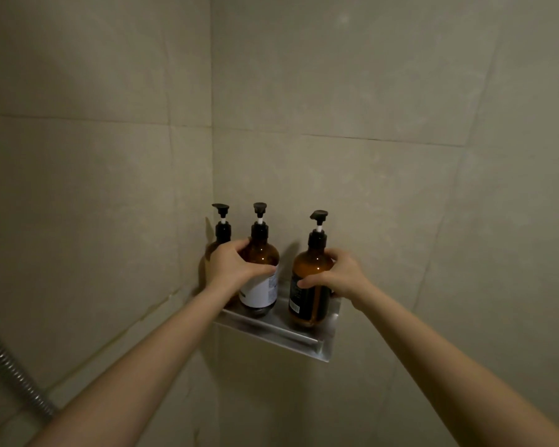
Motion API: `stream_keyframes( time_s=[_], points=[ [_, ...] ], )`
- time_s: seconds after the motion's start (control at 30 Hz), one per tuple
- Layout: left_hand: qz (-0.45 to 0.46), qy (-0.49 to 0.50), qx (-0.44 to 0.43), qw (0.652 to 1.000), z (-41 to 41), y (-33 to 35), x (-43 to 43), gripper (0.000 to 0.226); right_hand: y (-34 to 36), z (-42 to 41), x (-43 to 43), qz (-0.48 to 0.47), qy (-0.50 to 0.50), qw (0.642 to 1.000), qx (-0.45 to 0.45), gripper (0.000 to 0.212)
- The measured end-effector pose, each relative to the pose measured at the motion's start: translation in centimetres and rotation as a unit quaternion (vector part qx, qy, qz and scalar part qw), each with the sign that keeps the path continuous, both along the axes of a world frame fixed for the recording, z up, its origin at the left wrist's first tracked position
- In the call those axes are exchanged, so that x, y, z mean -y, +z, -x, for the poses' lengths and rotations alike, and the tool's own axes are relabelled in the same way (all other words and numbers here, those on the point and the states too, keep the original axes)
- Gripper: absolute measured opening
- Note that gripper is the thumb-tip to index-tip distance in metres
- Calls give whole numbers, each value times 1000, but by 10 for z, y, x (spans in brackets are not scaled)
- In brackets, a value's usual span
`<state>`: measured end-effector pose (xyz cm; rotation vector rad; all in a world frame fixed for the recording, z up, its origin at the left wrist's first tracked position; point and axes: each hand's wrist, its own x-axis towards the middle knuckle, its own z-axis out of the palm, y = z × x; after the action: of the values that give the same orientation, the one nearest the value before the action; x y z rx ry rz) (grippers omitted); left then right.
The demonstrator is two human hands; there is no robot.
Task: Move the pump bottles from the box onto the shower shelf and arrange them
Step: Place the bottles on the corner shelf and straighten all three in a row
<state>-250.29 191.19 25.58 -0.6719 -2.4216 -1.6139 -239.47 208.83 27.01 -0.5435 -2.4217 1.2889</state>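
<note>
— Where were the bottles?
— All upright in a row on the brushed-metal corner shelf [271, 330].
— And the hands?
— Apart, each clamped on one. The left hand [231, 266] wrapped the middle amber glass pump bottle with the white label [261, 290], hiding most of the amber corner bottle [223, 230] (only its black pump showed clearly). The right hand [339, 275] gripped the amber dark-labelled bottle [307, 285] at the right end, set apart from the middle one.
</note>
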Motion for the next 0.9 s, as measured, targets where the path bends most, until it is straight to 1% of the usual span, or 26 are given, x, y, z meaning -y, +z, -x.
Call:
stream_keyframes(
  time_s=[0.23, 0.37, 0.47, 0.53, 0.67, 0.77, 0.9],
  points=[
    [-20, -11, 6, 1000, 1, -9, -9, 64, -14, 2, -2, -22, -7, 1000, 8, 73],
    [-28, -16, 20, 999, 0, -20, -13, 69, -20, 4, -3, -30, -13, 999, 7, 83],
    [-27, -13, 14, 999, 0, -25, -13, 67, -23, 5, -3, -27, -13, 1000, 3, 87],
    [-22, -16, 7, 1000, 0, -26, -13, 67, -24, 7, -4, -27, -15, 1000, 2, 86],
    [-15, -22, -23, 999, -1, -29, -13, 68, -26, 7, -6, -33, 2, 999, 16, 77],
    [-18, -25, -42, 999, -3, -35, -13, 69, -29, 4, -7, -27, 8, 999, 22, 78],
    [-31, -29, -72, 997, -6, -38, -12, 62, -32, 2, -5, -22, 0, 1000, 7, 76]
  ],
)
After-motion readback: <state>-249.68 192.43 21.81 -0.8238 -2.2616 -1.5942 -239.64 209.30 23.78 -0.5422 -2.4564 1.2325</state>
